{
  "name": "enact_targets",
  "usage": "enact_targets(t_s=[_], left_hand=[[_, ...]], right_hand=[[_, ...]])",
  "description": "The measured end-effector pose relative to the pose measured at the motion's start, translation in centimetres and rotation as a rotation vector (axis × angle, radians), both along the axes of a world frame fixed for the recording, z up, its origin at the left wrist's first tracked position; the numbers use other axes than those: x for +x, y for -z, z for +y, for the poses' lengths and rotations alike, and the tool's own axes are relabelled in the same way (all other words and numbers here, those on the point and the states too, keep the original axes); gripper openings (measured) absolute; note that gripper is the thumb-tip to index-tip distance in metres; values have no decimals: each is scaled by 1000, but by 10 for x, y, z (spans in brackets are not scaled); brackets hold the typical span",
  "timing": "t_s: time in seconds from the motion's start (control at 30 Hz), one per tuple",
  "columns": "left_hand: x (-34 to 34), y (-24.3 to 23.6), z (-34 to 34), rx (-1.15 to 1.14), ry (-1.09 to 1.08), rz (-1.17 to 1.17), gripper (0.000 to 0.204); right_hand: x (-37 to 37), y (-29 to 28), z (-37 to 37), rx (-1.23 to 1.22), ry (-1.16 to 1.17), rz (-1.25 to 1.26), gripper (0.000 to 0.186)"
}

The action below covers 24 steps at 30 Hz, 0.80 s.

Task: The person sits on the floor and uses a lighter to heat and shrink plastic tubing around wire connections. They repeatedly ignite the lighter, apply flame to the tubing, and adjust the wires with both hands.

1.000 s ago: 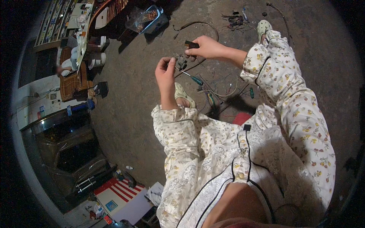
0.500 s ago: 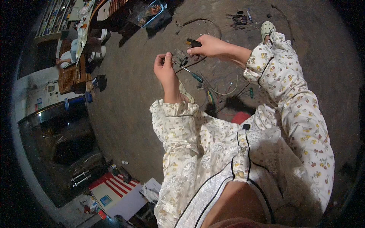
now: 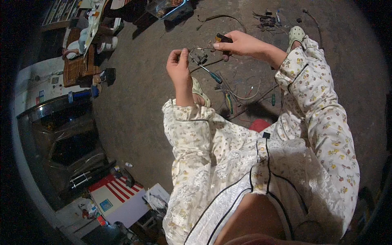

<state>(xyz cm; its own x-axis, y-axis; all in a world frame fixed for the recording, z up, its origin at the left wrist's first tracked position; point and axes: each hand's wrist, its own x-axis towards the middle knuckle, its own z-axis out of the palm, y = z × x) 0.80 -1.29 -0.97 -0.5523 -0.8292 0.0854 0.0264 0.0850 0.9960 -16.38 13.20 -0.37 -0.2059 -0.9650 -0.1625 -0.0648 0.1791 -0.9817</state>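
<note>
My left hand (image 3: 179,65) pinches a thin wire (image 3: 204,48) stretched toward my right hand (image 3: 243,44), whose fingers are wrapped round a black-and-yellow object (image 3: 224,38), with the thumb at the wire. Between them is a small grey component (image 3: 199,57); I cannot tell if it is held or lying behind. Just below it is a teal-handled screwdriver (image 3: 215,77). Farther down, a yellow-and-green tool (image 3: 229,104), a loose cable (image 3: 245,96) and a small green screwdriver (image 3: 273,99) lie on the floor (image 3: 134,102) between my legs.
A blue-rimmed bin (image 3: 171,8) stands at the top; wire scraps (image 3: 266,20) lie near my right foot. A seated person (image 3: 73,49) is by a wicker chair (image 3: 75,71) at the left. A striped box (image 3: 116,192) and clutter are at the lower left.
My right hand has moved up and to the right, away from my left hand, and a wire now shows between them. My left hand has risen slightly.
</note>
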Motion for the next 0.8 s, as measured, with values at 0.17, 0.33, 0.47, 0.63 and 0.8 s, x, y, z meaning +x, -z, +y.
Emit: enact_targets(t_s=[0.17, 0.33, 0.47, 0.63, 0.8], left_hand=[[-10, -6, 12, -31, 77, 22, 12], [-13, -5, 26, -11, 53, 56, 12], [-17, -11, 29, -49, -7, 57, 13], [-20, -10, 23, -58, -67, 46, 13], [-21, -12, 19, -58, -102, 37, 13]], right_hand=[[9, 21, -12, -156, 29, -48, 32], [13, 14, -9, -147, 118, -43, 26], [20, 4, -7, -153, 162, -142, 21], [25, 0, -8, -180, 192, -262, 20], [28, -2, -8, -108, 245, -321, 22]])
